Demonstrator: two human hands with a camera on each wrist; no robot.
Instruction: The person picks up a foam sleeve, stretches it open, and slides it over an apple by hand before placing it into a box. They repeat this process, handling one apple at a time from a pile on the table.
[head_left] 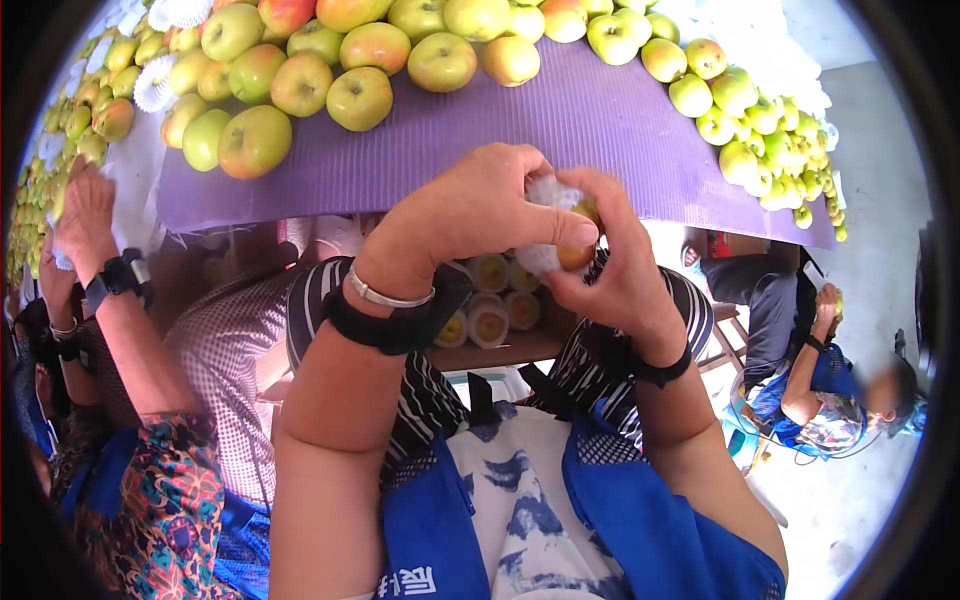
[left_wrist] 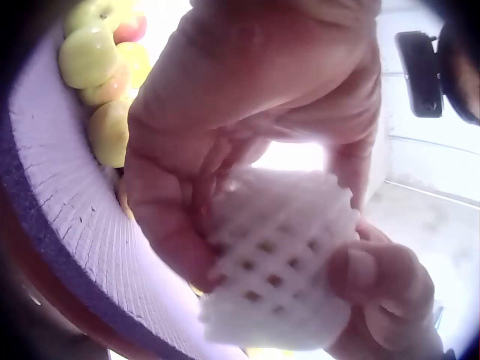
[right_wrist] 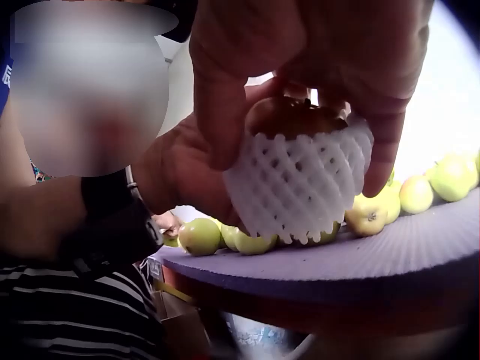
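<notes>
Both hands hold an apple (right_wrist: 292, 116) partly covered by a white foam net sleeve (right_wrist: 300, 184), just beyond the purple table edge in the head view. My left hand (head_left: 480, 205) curls round one side of it, its thumb lying across the front. From the other side, my right hand (head_left: 630, 255) grips it with thumb and fingers. The apple's reddish top sticks out of the sleeve in the right wrist view, while in the left wrist view the mesh hides most of it. Below the hands, a cardboard box (head_left: 545, 347) contains several sleeved apples (head_left: 488, 322).
Loose apples (head_left: 440, 62) pile along the back of the purple ribbed table cover (head_left: 560, 130), with more at the right (head_left: 745, 160). White foam sleeves (head_left: 155, 85) lie at the far left. A neighbouring person's hand (head_left: 88, 215) is close on the left; another person sits at the right.
</notes>
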